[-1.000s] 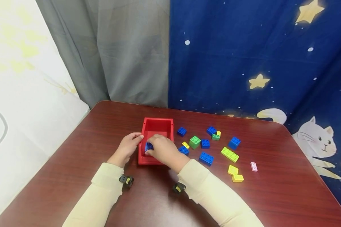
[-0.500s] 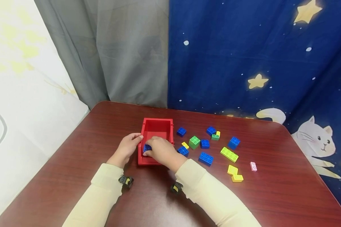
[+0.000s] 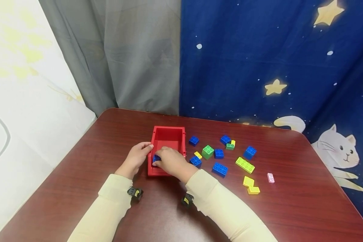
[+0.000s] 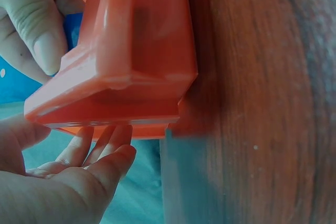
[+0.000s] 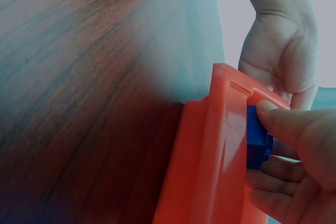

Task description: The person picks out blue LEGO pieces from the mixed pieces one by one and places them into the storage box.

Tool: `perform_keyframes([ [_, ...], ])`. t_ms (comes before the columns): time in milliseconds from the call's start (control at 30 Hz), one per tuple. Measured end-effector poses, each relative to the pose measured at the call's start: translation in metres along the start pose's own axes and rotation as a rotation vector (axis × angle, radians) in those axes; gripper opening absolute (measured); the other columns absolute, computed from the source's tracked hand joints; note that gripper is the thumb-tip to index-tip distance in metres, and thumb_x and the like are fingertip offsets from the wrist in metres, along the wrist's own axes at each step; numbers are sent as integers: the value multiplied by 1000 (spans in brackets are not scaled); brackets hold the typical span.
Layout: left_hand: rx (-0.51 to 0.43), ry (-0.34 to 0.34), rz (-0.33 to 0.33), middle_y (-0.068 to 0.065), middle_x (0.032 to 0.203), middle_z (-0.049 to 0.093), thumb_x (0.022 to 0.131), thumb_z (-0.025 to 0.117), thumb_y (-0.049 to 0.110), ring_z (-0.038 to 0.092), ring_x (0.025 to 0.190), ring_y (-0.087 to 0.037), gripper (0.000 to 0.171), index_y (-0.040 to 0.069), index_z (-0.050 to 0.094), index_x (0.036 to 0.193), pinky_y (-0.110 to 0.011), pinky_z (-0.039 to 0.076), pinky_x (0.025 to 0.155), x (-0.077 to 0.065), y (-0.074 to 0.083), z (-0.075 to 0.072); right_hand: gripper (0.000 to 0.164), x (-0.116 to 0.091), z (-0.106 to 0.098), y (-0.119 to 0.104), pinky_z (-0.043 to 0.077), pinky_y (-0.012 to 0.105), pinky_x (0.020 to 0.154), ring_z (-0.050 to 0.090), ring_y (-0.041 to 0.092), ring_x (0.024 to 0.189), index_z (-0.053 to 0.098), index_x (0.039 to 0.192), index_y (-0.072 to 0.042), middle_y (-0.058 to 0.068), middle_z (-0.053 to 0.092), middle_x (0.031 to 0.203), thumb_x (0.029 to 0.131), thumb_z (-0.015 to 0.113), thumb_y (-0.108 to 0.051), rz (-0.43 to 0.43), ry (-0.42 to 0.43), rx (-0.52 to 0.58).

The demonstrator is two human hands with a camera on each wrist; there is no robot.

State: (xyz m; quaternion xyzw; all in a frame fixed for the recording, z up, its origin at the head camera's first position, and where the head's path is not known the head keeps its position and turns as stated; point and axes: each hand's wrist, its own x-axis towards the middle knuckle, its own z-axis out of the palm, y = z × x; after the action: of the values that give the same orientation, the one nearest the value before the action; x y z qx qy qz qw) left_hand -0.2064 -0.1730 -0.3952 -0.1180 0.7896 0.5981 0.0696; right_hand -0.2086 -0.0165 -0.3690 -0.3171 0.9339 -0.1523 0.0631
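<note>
A red plastic box (image 3: 169,128) with an open top stands on the table. At its left wall my left hand (image 3: 136,157) holds on, the thumb at the rim and the fingers along the outside. Inside the box, near the left wall, my right hand (image 3: 173,162) pinches a blue brick (image 5: 257,139) between thumb and fingers. In the head view that hand covers much of the brick and the front part of the box floor. The left wrist view shows the left hand's fingertips (image 4: 125,148) against the box.
Right of the box lie several loose bricks: a blue one (image 3: 195,162) close to its wall, a green one (image 3: 207,152), a lime one (image 3: 245,164), yellow ones (image 3: 248,181) and a small pink one (image 3: 270,178). Curtains (image 3: 142,60) hang behind the table (image 3: 121,124).
My right hand has shifted slightly toward the near left inside the box, along with the blue brick. The left hand stays at the wall and the loose bricks lie unmoved.
</note>
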Motion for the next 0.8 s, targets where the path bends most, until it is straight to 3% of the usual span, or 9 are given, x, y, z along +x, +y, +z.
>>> perform_keyframes([
  [800, -10, 11, 1, -22, 140, 46, 101, 48, 25, 40, 131, -39, 43, 0, 48, 136, -57, 30, 110, -2, 0, 2, 32, 8, 5, 2, 55, 26, 84, 59, 11, 85, 68, 112, -13, -1, 62, 92, 85, 73, -30, 32, -85, 28],
])
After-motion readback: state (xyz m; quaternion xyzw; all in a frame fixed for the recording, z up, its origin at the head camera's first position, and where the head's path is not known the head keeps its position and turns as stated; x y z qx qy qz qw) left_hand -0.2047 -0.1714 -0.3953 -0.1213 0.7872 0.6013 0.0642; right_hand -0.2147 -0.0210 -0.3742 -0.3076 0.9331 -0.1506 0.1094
